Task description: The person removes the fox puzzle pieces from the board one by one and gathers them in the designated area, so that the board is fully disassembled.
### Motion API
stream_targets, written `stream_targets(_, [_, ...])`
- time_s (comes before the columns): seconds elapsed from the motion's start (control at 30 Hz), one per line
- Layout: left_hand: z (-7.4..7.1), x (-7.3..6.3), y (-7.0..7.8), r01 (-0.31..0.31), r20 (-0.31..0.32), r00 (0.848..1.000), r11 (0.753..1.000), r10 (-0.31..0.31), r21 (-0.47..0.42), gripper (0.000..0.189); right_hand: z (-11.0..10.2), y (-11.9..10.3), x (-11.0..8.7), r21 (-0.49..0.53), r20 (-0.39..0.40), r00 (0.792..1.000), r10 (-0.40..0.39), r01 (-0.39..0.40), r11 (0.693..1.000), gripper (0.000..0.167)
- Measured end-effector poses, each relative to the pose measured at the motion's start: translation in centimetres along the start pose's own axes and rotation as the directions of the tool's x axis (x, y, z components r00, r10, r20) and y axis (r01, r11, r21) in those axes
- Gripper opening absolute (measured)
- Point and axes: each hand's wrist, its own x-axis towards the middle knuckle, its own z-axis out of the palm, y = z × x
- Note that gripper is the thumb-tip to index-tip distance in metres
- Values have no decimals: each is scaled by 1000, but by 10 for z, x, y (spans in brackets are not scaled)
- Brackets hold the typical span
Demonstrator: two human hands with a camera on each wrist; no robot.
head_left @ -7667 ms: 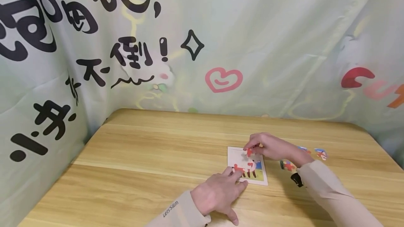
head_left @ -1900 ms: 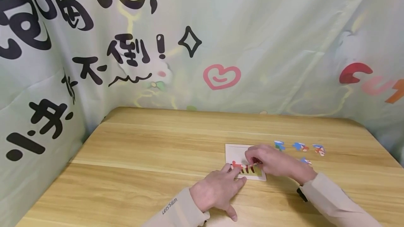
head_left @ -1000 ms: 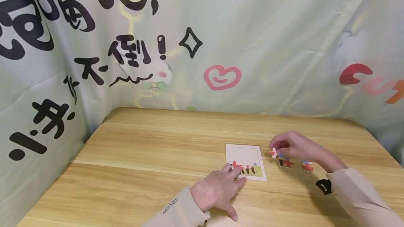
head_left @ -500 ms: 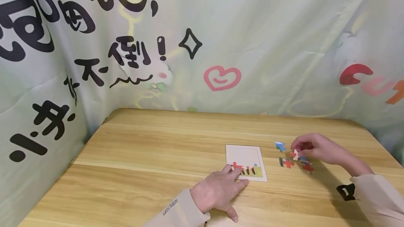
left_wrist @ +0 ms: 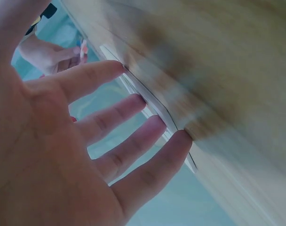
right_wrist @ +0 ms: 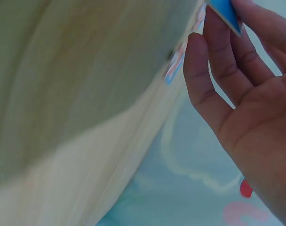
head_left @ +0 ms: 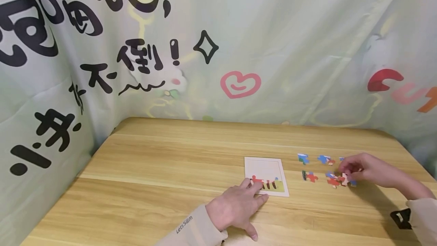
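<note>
Near the table's middle right lies a white puzzle tray (head_left: 264, 164) with a strip of picture, dark legs on yellow-green ground, along its lower part. My left hand (head_left: 235, 206) rests at the tray's near left corner with fingers spread, the fingertips on its edge and picture. In the left wrist view those straight fingers (left_wrist: 138, 146) press along the tray's side. To the right, my right hand (head_left: 365, 170) pinches a puzzle piece (head_left: 345, 179), pale pink with a blue corner, close over the table. The right wrist view shows the piece's blue part (right_wrist: 224, 13) between thumb and fingers.
Loose puzzle pieces lie right of the tray: a blue and green one (head_left: 302, 158), a blue and orange one (head_left: 326, 160), a red one (head_left: 310, 176) and a red and blue one (head_left: 332, 180). A printed cloth (head_left: 290, 48) hangs behind the wooden table (head_left: 153, 170).
Part of the picture in the tray, including a heart, has been lifted out. My right hand has carried a piece from the tray rightward to the loose pieces. The left hand stays put.
</note>
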Motion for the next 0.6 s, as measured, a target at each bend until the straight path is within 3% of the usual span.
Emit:
stream_targets(0.37, [1, 2, 1, 13, -9, 1000, 1000, -13, -5, 86, -5, 13, -14, 34, 10, 999, 41, -41, 999, 24])
stream_targets(0.6, [1, 3, 2, 48, -12, 999, 993, -47, 105, 87, -4, 9, -13, -103, -31, 993, 115, -117, 988, 17])
